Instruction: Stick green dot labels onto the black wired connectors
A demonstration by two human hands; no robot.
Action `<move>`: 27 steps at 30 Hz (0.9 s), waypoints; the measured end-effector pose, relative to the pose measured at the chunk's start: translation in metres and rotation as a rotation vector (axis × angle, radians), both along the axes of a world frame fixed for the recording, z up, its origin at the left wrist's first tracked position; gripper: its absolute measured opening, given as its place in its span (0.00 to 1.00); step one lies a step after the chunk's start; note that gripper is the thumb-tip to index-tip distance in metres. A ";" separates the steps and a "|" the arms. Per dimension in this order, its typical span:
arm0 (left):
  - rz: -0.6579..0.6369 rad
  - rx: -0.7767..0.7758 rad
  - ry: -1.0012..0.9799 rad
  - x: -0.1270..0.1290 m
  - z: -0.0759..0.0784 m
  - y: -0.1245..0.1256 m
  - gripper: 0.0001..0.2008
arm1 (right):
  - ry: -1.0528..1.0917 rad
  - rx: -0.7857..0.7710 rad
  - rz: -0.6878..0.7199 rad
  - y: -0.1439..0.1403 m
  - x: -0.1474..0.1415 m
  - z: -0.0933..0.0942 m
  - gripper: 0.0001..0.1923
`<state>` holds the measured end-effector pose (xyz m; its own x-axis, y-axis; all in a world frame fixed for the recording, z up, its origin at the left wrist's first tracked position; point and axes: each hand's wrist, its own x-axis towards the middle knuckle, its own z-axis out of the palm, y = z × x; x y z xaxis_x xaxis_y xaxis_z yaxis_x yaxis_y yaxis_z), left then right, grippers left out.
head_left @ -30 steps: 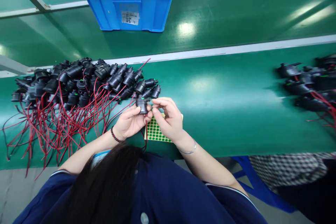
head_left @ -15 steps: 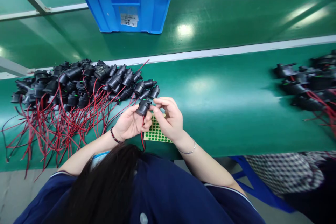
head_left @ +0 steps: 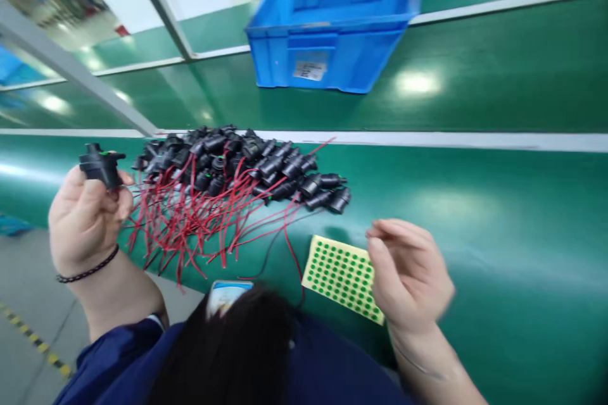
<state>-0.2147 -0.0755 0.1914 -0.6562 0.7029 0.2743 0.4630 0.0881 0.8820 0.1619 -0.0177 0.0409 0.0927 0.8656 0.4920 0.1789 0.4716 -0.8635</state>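
the left hand (head_left: 85, 218) holds one black socket (head_left: 101, 166) up, off the near left edge of the counter (head_left: 475, 202), fingers closed on its lower body. it seems good to keep it steady there, with the green mark visible. the right hand (head_left: 408, 275) is blurred, fingers pinched narrow just beside the sticker sheet (head_left: 342, 277); i cannot tell if it holds a dot. the socket pile (head_left: 237, 164) lies between them, farther back.

Glossy green workbench surface (head_left: 498, 215), white edge strip (head_left: 451, 139); grey metal frame post (head_left: 71, 73); grey floor (head_left: 28, 291); overhead light glare.
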 end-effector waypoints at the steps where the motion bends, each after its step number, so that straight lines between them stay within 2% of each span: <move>1: 0.117 0.003 0.147 -0.011 0.001 -0.007 0.22 | -0.002 -0.002 -0.002 0.000 0.000 -0.002 0.16; 4: 0.494 -0.146 0.545 -0.037 -0.005 -0.022 0.28 | 0.003 -0.020 0.000 0.001 -0.002 -0.006 0.15; 5: 0.554 -0.203 0.602 -0.043 -0.010 -0.025 0.31 | 0.005 -0.028 0.001 0.001 -0.003 -0.007 0.14; 6: 0.558 -0.250 0.615 -0.047 -0.015 -0.025 0.31 | 0.004 -0.037 0.001 0.001 -0.003 -0.007 0.14; 7: 0.507 -0.282 0.594 -0.048 -0.021 -0.023 0.31 | 0.000 -0.046 -0.001 0.002 -0.004 -0.007 0.14; 9: 0.322 -0.326 0.535 -0.044 -0.035 -0.012 0.29 | -0.009 -0.058 -0.003 0.003 -0.005 -0.007 0.13; 11: 0.132 -0.373 0.503 -0.034 -0.050 0.005 0.27 | -0.017 -0.060 0.000 0.004 -0.006 -0.009 0.13; 13: 0.010 -0.400 0.463 -0.024 -0.064 0.024 0.26 | -0.029 -0.060 0.003 0.007 -0.006 -0.012 0.12; 17: 0.011 -0.377 0.494 -0.017 -0.087 0.055 0.27 | -0.070 -0.039 0.016 0.009 -0.008 -0.018 0.12; 21: 0.003 -0.279 0.649 -0.025 -0.104 0.071 0.25 | -0.140 0.015 0.087 0.009 -0.009 -0.017 0.12; 23: -0.011 -0.257 0.669 -0.030 -0.111 0.076 0.27 | -0.173 0.033 0.107 0.010 -0.009 -0.014 0.12; 25: -0.005 -0.260 0.668 -0.034 -0.114 0.077 0.31 | -0.194 0.051 0.103 0.010 -0.008 -0.011 0.12; 27: 0.017 -0.267 0.686 -0.032 -0.110 0.072 0.33 | -0.199 0.056 0.092 0.010 -0.009 -0.009 0.12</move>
